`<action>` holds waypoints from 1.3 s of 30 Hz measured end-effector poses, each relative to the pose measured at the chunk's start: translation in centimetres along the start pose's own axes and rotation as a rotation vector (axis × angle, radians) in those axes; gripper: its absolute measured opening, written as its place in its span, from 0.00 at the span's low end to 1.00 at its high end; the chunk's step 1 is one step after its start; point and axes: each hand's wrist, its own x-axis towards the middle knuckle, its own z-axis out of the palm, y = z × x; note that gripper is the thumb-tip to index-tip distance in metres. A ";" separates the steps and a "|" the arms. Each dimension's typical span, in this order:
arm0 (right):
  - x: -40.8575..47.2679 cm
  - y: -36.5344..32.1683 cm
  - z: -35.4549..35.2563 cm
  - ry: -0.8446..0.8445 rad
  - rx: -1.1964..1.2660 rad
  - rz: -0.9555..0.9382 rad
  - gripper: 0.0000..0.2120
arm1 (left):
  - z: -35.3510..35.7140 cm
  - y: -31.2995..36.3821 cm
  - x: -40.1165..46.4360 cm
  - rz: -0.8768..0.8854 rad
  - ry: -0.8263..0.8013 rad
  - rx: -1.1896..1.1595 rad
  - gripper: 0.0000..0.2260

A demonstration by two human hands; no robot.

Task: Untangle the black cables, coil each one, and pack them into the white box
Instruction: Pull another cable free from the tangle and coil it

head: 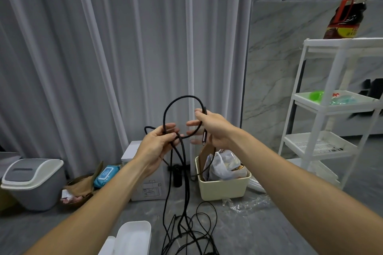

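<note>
My left hand (159, 143) pinches crossing of thick braided black cable (176, 102), fixing loop size. My right hand (211, 128) grips plug end, feeding coil. Rest hangs to tangled pile (192, 234) on grey floor. Open white plastic box (132, 236) waits beside pile, near for packing.

whole back wall is pale grey pleated curtains (93, 47), hanging right down to a dark grey marble-look floor (269, 225). on the right a white marble-pattern panel (275, 51) leans up behind a white shelf rack (323, 109), with a big bottle of dark liquid (348, 10) on its top tier. over on the left sits a grey bin with a white lid (33, 180). a cream tub (223, 186) stuffed with bags stands near the middle. light is soft and even.
</note>
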 end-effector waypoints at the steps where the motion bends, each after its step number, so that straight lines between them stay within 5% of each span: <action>1: -0.1 0.2 -0.1 -0.024 -0.019 0.042 0.14 | 0.1 0.1 0.1 0.013 0.002 -0.049 0.13; 5: -0.7 0.9 -0.1 -0.189 -0.105 0.130 0.13 | 0.9 0.8 0.3 0.036 -0.024 -0.154 0.16; 11: -0.7 0.9 0.3 -0.249 -0.048 0.093 0.18 | 1.6 1.9 0.4 0.074 -0.118 0.002 0.25; 17: -0.3 0.6 0.6 -0.155 0.212 -0.014 0.09 | 1.1 2.2 -0.1 0.063 -0.154 0.433 0.24; 25: 0.2 0.9 0.3 0.062 -0.069 -0.128 0.09 | 1.2 3.4 0.0 0.031 0.005 0.376 0.04; 29: 0.1 1.0 0.3 0.123 -0.110 -0.156 0.11 | 1.8 5.0 -0.1 0.093 -0.037 0.375 0.10; 34: 0.7 1.3 0.3 0.158 -0.108 -0.186 0.15 | 3.4 7.2 -0.4 0.146 -0.132 0.654 0.23; 39: 0.9 0.6 -0.1 0.217 -0.005 -0.164 0.19 | 3.3 6.8 -0.7 0.139 -0.130 0.702 0.16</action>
